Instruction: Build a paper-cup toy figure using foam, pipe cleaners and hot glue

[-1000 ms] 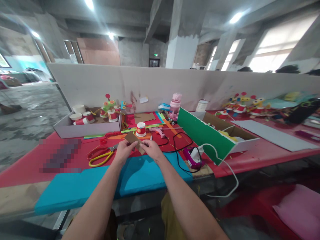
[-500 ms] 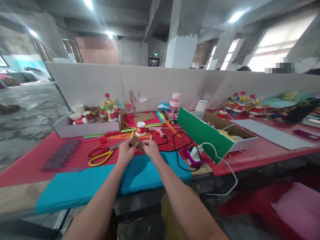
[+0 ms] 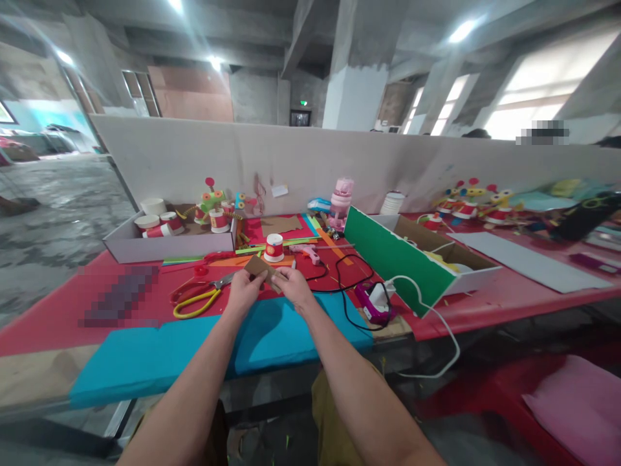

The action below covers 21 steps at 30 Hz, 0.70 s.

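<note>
A small piece of brown cardboard [image 3: 258, 266] is held between both hands above the table's near part. My left hand [image 3: 244, 292] pinches its left side. On its right side, the fingers of my right hand [image 3: 293, 287] are closed. Just beyond the cardboard, a red and white paper cup [image 3: 274, 248] stands upside down. A pink glue gun [image 3: 306, 252] lies to the right of the cup. Scissors with yellow and red handles [image 3: 198, 303] rest left of my left hand, blades toward it.
A white box [image 3: 169, 251] with paper cups stands at the back left. On the right is a green-sided box [image 3: 388, 262]. A purple power strip [image 3: 372, 303] with a white plug and cords sits before it. Blue cloth [image 3: 160, 356] covers the front edge.
The cardboard has turned in my fingers and shows more of its flat face. Both hands stay in nearly the same place.
</note>
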Motion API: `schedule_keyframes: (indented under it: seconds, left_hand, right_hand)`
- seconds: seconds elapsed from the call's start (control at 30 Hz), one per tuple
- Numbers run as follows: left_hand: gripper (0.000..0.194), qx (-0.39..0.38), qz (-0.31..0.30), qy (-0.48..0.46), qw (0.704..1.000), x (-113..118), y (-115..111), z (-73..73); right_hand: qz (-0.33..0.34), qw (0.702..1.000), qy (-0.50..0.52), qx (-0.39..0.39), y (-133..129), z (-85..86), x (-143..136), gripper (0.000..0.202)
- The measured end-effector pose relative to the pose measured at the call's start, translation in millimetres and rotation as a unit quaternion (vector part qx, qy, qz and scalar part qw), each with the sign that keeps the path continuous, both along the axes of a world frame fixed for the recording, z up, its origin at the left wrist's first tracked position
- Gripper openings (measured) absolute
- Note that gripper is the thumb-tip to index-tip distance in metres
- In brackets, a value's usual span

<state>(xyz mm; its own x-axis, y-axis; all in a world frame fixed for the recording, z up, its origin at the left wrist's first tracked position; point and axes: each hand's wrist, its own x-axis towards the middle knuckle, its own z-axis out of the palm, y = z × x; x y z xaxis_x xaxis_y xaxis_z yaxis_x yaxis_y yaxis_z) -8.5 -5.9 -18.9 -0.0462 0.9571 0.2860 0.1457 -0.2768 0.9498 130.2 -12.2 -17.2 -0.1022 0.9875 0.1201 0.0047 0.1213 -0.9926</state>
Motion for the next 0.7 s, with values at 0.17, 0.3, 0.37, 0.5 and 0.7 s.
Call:
schedule_keyframes:
  seconds: [0.17, 0.3, 0.37, 0.5, 0.7]
  left_hand:
    - [0.025, 0.011, 0.0, 0.022, 1.0, -1, 2, 0.0]
    - [0.023, 0.035, 0.019, 0.104, 0.994, 1, -3, 2.4]
    - [0.017, 0.096, 0.04, 0.178, 0.978, 6, -11, 5.8]
    - [0.017, 0.205, 0.038, 0.29, 0.934, 16, -24, 9.7]
    - [0.022, 0.051, 0.061, 0.111, 0.991, 8, -5, 0.8]
  right_hand:
    - [-0.042, 0.997, -0.061, 0.02, 3, -5.0, -1, 0.015]
    - [-0.084, 0.991, -0.103, 0.029, 4, -7.4, -3, 0.013]
    - [-0.105, 0.988, -0.11, 0.036, 4, -8.6, -3, 0.014]
    - [-0.13, 0.984, -0.112, 0.052, 6, -11.0, 1, 0.016]
    - [-0.042, 0.998, -0.032, 0.04, 5, -6.4, 0, 0.014]
